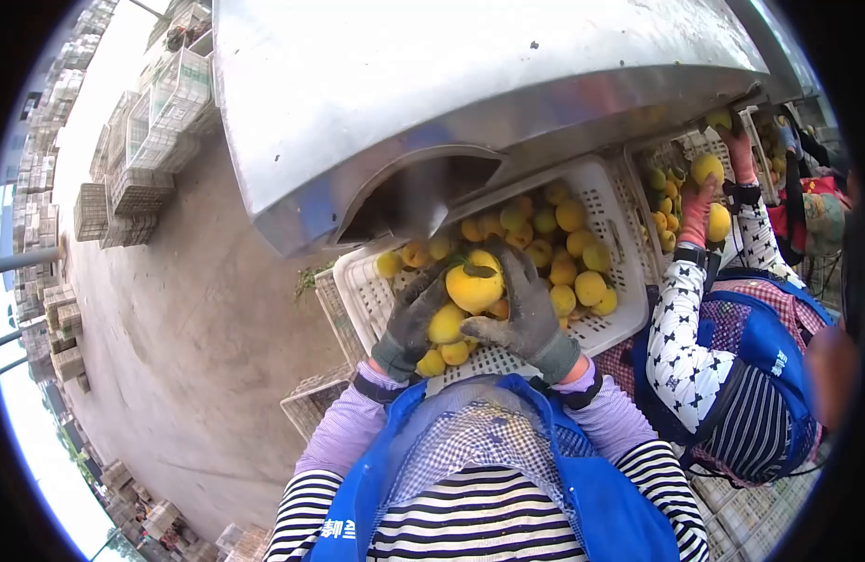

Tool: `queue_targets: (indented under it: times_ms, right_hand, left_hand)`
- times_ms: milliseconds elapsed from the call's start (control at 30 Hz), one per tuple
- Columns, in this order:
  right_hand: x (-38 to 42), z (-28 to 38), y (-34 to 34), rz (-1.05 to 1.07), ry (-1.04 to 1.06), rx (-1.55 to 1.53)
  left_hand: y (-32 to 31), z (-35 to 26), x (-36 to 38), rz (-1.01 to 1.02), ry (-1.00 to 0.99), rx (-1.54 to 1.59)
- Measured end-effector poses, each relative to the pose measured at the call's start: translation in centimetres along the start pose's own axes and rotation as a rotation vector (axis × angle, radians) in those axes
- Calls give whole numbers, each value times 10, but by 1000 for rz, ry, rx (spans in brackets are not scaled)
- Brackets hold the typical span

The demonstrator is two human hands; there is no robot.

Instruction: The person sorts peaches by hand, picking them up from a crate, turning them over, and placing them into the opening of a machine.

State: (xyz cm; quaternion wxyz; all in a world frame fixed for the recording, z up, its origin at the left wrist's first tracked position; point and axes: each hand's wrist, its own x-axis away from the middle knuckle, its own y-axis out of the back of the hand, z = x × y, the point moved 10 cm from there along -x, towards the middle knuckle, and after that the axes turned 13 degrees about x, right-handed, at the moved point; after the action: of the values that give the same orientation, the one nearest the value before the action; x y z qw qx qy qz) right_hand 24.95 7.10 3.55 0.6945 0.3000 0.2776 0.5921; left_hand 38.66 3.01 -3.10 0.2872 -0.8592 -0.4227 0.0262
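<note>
Both my hands wear dark grey gloves and are over a white perforated crate (629,258) of yellow and greenish round fruit. Between them is a large yellow fruit (472,288) with a green leaf on top. My left hand (416,318) curves round the left side of the fruit there, close to another yellow fruit (446,324) just below. From the right, my right hand (526,314) wraps the large fruit, its thumb stretched toward the lower one. More fruit (571,215) lies behind and to the right of my hands.
A metal machine edge (545,117) with a dark opening overhangs the crate's far side. At the right, a co-worker in a blue vest (765,337) handles fruit over another crate (643,192). Stacked crates (142,187) stand on the concrete floor (189,328) at the left.
</note>
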Motion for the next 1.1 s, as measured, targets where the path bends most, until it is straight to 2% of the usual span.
queue_targets:
  times_ms: [33,133,200,300,367,433,467,533,633,667,700,767,800,867,933,1033,1100]
  right_hand:
    - [2,14,0,-40,-37,50]
    - [-10,39,14,-216,-53,111]
    - [-25,64,25,-354,14,119]
    - [-63,54,-8,-318,51,185]
    - [-74,44,-33,-371,95,357]
    - [-77,45,-46,-352,51,515]
    - [-77,48,-46,-344,52,499]
    - [-80,53,-44,-334,60,471]
    - [-105,45,-57,-353,145,379]
    - [-109,50,-56,-358,180,422]
    - [-112,57,-52,-367,212,463]
    - [-125,65,-51,-206,190,509]
    - [-129,59,-54,-33,131,510]
    - [-119,58,-42,24,116,309]
    - [-77,68,-7,-209,203,-89]
    - [-33,79,-40,-2,201,201]
    - [-19,78,-36,-153,190,229]
  left_hand:
    - [8,3,3,-32,-12,-63]
    - [-2,-35,-1,-136,0,248]
    - [21,-56,-1,-156,-223,-299]
    - [28,-77,8,-209,-410,-560]
    - [42,-57,17,-222,-309,-234]
    - [49,-54,23,-204,-309,-318]
    - [53,-54,27,-178,-300,-389]
    - [62,-44,32,-202,-207,-259]
    - [57,-57,32,-207,-274,-64]
    - [49,-67,30,-122,-307,-277]
    - [56,-60,27,-134,-221,151]
    - [52,-43,22,-141,-38,1004]
    - [50,-43,20,-111,-55,934]
    - [51,-31,23,-170,-12,951]
    - [47,-29,26,-183,27,960]
    - [26,-36,29,-136,63,939]
    - [15,-35,24,-100,57,889]
